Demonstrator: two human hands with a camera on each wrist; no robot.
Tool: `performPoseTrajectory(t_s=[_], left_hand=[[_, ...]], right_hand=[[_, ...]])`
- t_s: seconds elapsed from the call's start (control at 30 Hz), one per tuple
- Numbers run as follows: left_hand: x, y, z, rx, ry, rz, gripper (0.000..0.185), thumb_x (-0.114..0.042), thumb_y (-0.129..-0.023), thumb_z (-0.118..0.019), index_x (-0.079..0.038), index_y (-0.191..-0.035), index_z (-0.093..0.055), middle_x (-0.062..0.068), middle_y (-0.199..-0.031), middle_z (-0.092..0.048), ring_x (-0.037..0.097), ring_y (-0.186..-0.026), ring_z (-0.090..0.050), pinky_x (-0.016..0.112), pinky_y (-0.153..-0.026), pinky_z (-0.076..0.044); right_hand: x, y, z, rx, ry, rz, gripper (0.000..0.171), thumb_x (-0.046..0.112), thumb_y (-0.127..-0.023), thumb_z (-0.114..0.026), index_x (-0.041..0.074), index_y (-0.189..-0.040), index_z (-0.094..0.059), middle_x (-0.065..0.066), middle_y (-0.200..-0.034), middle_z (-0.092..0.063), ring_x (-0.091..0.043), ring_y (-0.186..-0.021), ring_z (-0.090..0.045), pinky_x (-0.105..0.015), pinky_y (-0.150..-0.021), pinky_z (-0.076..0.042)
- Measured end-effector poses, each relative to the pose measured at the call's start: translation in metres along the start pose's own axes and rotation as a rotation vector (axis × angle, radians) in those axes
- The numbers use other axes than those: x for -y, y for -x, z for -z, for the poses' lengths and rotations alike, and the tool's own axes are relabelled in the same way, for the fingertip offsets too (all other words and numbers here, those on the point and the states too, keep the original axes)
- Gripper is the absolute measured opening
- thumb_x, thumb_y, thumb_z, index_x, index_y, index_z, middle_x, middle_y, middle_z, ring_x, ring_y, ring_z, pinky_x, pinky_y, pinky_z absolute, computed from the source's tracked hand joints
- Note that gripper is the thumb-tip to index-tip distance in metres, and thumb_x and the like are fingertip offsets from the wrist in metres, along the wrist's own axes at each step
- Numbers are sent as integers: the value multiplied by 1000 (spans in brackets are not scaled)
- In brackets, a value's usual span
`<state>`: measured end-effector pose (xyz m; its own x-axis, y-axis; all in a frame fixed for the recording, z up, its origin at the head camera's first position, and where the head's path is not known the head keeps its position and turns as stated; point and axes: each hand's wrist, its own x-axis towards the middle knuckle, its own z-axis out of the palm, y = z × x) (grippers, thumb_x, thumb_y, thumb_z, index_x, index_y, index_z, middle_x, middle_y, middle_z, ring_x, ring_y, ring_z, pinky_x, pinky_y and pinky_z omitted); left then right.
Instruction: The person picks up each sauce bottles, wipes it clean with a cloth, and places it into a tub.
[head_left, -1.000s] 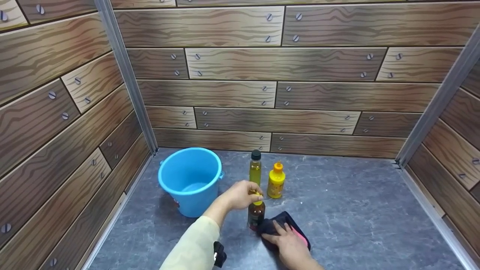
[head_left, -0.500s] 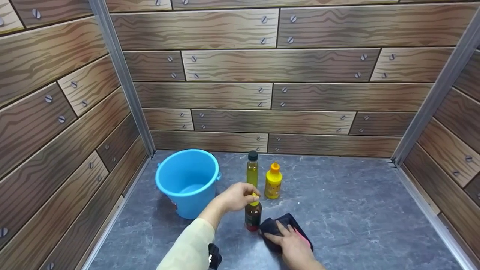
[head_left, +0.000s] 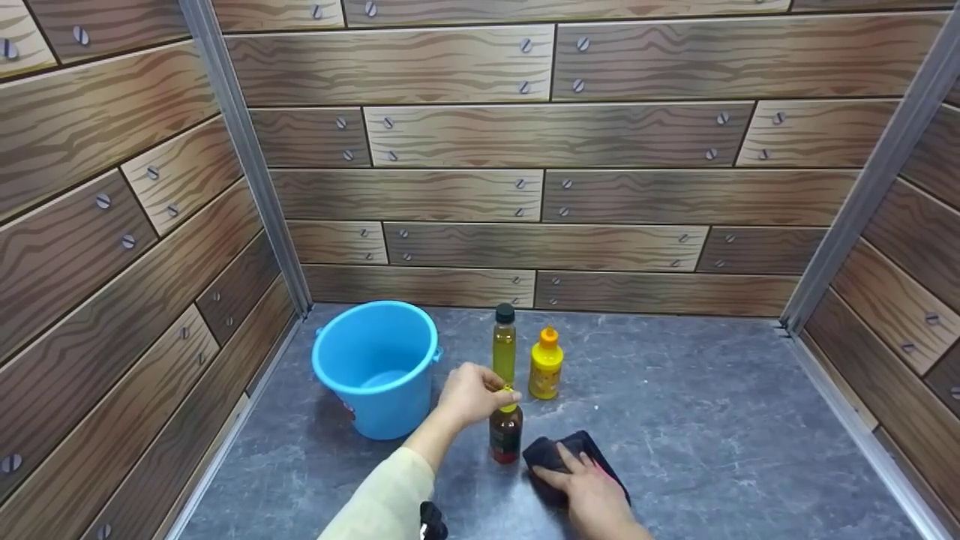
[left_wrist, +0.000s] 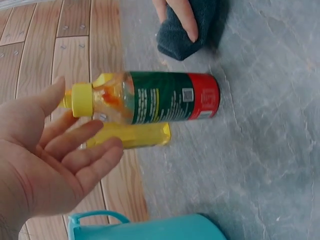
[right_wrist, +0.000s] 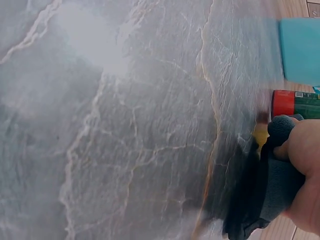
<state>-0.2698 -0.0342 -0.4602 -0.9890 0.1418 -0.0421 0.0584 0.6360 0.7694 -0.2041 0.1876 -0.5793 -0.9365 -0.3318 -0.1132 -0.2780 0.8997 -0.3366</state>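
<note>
A sauce bottle (head_left: 506,435) with a yellow nozzle cap stands upright in the middle of the grey surface; the left wrist view shows its green label and red base. My left hand (head_left: 469,394) pinches the tip of its cap between thumb and index finger, the other fingers loose below. Just to the right lies a folded dark cloth (head_left: 547,452) with a pink patch. My right hand (head_left: 596,499) presses on it from above, fingers spread. In the right wrist view the cloth (right_wrist: 282,182) bunches under that hand.
Behind the sauce bottle stand a tall bottle of yellow-green liquid (head_left: 504,349) with a black cap and a yellow squeeze bottle (head_left: 546,367) with an orange cap. A blue bucket (head_left: 386,409) stands left of them. Wood-patterned walls (head_left: 465,195) enclose the surface.
The cloth under my right hand has slid slightly right, leaving a small gap beside the sauce bottle. My left hand stays at the cap. The head view has shifted a little.
</note>
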Motion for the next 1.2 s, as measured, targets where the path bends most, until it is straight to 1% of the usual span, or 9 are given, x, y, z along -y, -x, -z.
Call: performPoseTrajectory(t_s=[0.17, 0.27, 0.33, 0.47, 0.57, 0.8, 0.9, 1.03, 1.2], left_hand=[[-2, 1, -4, -46, 13, 48, 25, -31, -89, -90, -9, -98, -85, 2, -93, -76, 18, -83, -69, 38, -73, -60], [0, 0, -4, -34, 38, 43, 21, -30, -89, -90, -10, -93, -85, 1, -91, -75, 17, -83, -68, 37, -73, -59], [3, -2, -3, -19, 62, 20, 18, -27, -89, -90, -10, -91, -85, 0, -89, -75, 17, -82, -66, 36, -72, -58], [7, -6, 1, 22, 103, -23, 14, -22, -89, -88, -9, -90, -84, 0, -88, -75, 16, -80, -65, 34, -71, -55], [9, -8, 4, 68, 99, -42, 13, -22, -91, -87, -9, -93, -84, 1, -89, -75, 16, -81, -66, 35, -74, -57], [7, -11, 11, 203, 60, -49, 17, -29, -96, -82, -15, -106, -84, 0, -102, -76, 19, -94, -69, 50, -93, -57], [7, -11, 12, 240, 44, -63, 20, -31, -98, -80, -16, -111, -83, 1, -108, -77, 20, -99, -70, 54, -97, -56], [7, -13, 13, 273, 28, -58, 21, -31, -99, -79, -17, -114, -83, 1, -110, -77, 22, -100, -71, 53, -92, -58], [5, -16, 13, 308, 35, -31, 20, -30, -101, -76, -18, -115, -82, -2, -102, -76, 26, -94, -70, 49, -82, -61]], right_hand=[[-1, 2, 0, -10, -13, 12, 72, -16, -89, -70, 38, -137, -73, -21, -157, -51, -60, -133, -51, -74, -98, -47], [-2, 4, 2, -28, -37, 28, 74, -19, -88, -66, 35, -138, -73, -21, -158, -50, -61, -134, -49, -74, -96, -48], [-2, 6, 4, -60, -48, 48, 76, -21, -86, -64, 34, -138, -72, -22, -158, -50, -62, -134, -48, -74, -93, -49], [1, 11, 7, -153, -70, 100, 73, -16, -89, -63, 35, -140, -71, -21, -159, -49, -62, -135, -48, -72, -88, -53], [4, 14, 9, -218, -87, 153, 71, -12, -91, -64, 36, -142, -69, -21, -160, -48, -62, -135, -48, -71, -86, -54], [9, 15, 15, -323, -75, 244, 79, -13, -89, -69, 40, -147, -64, -19, -163, -44, -56, -138, -49, -67, -89, -55], [11, 11, 18, -372, -57, 281, 79, -13, -88, -70, 39, -147, -64, -17, -164, -44, -54, -139, -49, -67, -88, -56], [14, 7, 22, -401, -21, 313, 81, -14, -86, -72, 40, -146, -65, -16, -164, -45, -52, -138, -51, -65, -88, -56], [15, 0, 26, -392, 42, 332, 82, -13, -85, -73, 42, -145, -65, -15, -163, -47, -52, -138, -52, -61, -86, -58]])
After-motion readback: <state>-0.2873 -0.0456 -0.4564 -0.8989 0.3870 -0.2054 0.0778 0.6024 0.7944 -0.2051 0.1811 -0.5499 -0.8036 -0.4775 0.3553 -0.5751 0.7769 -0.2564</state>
